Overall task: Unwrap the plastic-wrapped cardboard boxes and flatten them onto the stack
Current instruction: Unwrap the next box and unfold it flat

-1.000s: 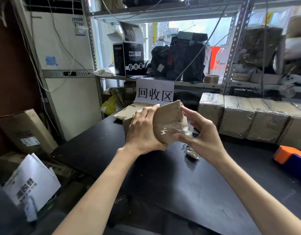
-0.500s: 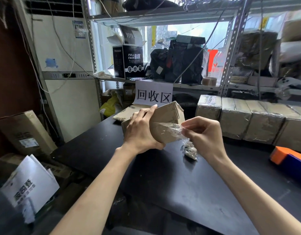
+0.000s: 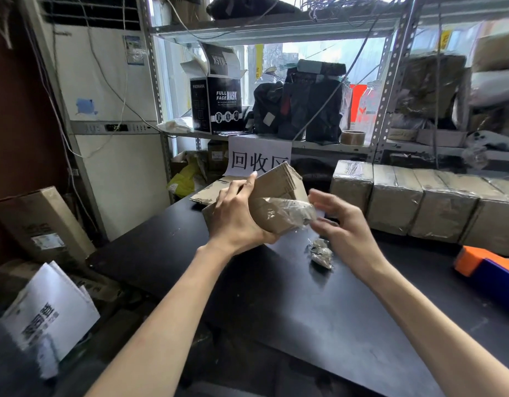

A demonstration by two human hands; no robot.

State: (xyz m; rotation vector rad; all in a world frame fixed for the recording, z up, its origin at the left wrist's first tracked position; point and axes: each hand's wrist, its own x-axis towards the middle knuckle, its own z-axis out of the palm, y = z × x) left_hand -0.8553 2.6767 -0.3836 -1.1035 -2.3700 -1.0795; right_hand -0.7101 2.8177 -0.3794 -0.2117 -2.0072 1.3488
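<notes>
Gripping the small brown cardboard box (image 3: 280, 183) above the black tabletop (image 3: 276, 305), your left hand (image 3: 236, 222) steadies it; your right hand (image 3: 344, 227) hovers open. Mid-unwrapping: next, pinch the clinging clear plastic film (image 3: 284, 214).

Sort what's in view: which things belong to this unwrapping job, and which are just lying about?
Job: held cardboard box, its loose plastic wrap, left hand, right hand, row of wrapped boxes, flattened cardboard stack, crumpled wrap ball.
Lying about: black mask box, tape roll, orange-and-blue object.

Black mask box (image 3: 216, 107) and tape roll (image 3: 352, 137) on shelf (image 3: 319, 145); paper sign (image 3: 259, 161) hangs below.
</notes>
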